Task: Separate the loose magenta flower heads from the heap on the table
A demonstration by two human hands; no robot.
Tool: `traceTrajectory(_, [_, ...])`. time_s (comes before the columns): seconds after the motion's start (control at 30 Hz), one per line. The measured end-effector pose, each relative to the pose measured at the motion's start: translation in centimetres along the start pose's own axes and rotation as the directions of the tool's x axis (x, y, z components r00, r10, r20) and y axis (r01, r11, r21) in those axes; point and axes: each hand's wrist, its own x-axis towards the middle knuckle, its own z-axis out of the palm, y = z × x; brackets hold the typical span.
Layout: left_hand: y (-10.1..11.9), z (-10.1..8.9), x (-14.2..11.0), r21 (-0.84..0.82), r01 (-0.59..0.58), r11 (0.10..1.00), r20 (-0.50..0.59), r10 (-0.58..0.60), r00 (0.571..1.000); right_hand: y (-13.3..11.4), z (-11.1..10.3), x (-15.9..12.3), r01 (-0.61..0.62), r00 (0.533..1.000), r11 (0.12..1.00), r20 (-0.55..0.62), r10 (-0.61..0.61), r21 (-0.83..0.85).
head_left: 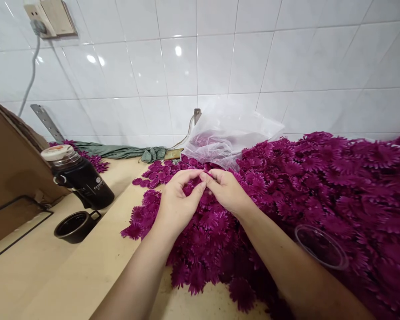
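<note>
My left hand (179, 200) and my right hand (229, 190) meet over a large heap of purple artificial flower heads (306, 173). Thumbs and forefingers are pinched, with the tips of both hands pressed together. A sliver of purple shows at the fingertips, but whether it is a piece held there or the heap behind is unclear. Just beyond my hands, smaller purple flower pieces (156, 171) lie spread on the wooden table (86, 275). A translucent white plastic bag (216, 138) rests behind them, with some purple showing through.
To the left stand a black thermos (86, 182) with a white lid and a dark cup (74, 226). A cardboard box (13, 164) is at the far left. A clear round plastic lid (320, 246) lies on the heap. Green cloth (110, 150) runs along the tiled wall (216, 58).
</note>
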Motion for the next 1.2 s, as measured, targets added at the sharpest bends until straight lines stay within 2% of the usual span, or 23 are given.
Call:
traceTrajectory(0.27, [-1.1,-0.7,0.6,0.067,0.064,0.996,-0.133,-0.054,0.990,-1.1,0.2,-0.5,-0.039,0.990,0.992,0.140,0.021,0.123])
traceTrajectory(0.33, [-1.3,-0.7,0.5,-0.003,0.092,0.996,-0.174,-0.091,0.980,-1.4,0.4,-0.6,-0.060,0.990,0.987,0.137,0.040,0.147])
traceTrajectory(0.37, [-1.2,-0.6,0.5,-0.100,0.133,0.986,-0.196,-0.150,0.969,-1.6,0.6,-0.6,-0.073,0.989,0.985,0.140,0.051,0.156])
traceTrajectory(0.4, [-1.1,-0.5,0.5,-0.230,0.187,0.955,-0.207,-0.236,0.949,-1.7,0.7,-0.6,-0.085,0.988,0.983,0.145,0.061,0.162])
traceTrajectory(0.47, [-0.5,-0.3,0.9,-0.489,0.294,0.821,-0.167,-0.419,0.892,-1.8,0.8,-0.7,-0.097,0.986,0.981,0.150,0.073,0.166])
traceTrajectory(0.53, [0.2,-0.3,1.6,-0.627,0.373,0.684,-0.091,-0.540,0.837,-1.8,0.7,-0.7,-0.104,0.987,0.984,0.138,0.084,0.148])
traceTrajectory(0.57, [0.5,-0.6,2.0,-0.661,0.383,0.646,-0.090,-0.574,0.814,-1.7,0.5,-0.7,-0.111,0.987,0.986,0.129,0.095,0.126])
traceTrajectory(0.63, [0.8,-1.7,3.0,-0.700,0.329,0.634,-0.179,-0.601,0.779,-1.5,0.0,-0.7,-0.135,0.986,0.988,0.104,0.127,0.079])
traceTrajectory(0.67, [0.7,-2.5,3.4,-0.710,0.264,0.653,-0.272,-0.600,0.752,-1.4,-0.4,-0.6,-0.148,0.985,0.987,0.098,0.141,0.068])
traceTrajectory(0.73, [0.2,-4.4,3.8,-0.652,0.164,0.740,-0.416,-0.531,0.738,-1.4,-1.0,-0.6,-0.162,0.983,0.983,0.100,0.153,0.084])
traceTrajectory(0.77, [-0.2,-5.2,3.7,-0.582,0.138,0.801,-0.448,-0.457,0.769,-1.5,-1.2,-0.6,-0.162,0.982,0.981,0.113,0.150,0.107])
traceTrajectory(0.8, [-0.7,-5.8,3.5,-0.498,0.162,0.852,-0.426,-0.403,0.810,-1.6,-1.2,-0.6,-0.163,0.981,0.978,0.130,0.146,0.133])
traceTrajectory(0.87, [-1.8,-6.3,2.7,-0.303,0.248,0.920,-0.357,-0.351,0.866,-1.7,-1.0,-0.6,-0.181,0.975,0.967,0.158,0.153,0.179])
traceTrajectory(0.93, [-2.7,-6.0,1.6,-0.176,0.321,0.931,-0.299,-0.361,0.883,-1.7,-0.6,-0.5,-0.208,0.970,0.956,0.173,0.174,0.205])
traceTrajectory(1.03, [-2.8,-4.5,0.3,-0.129,0.349,0.928,-0.225,-0.370,0.901,-1.3,0.0,-0.5,-0.200,0.974,0.955,0.150,0.169,0.218])
traceTrajectory(1.2, [-1.2,-2.1,-0.3,-0.112,0.204,0.973,-0.063,-0.212,0.975,-0.4,0.2,-0.1,-0.135,0.991,0.972,0.034,0.131,0.194])
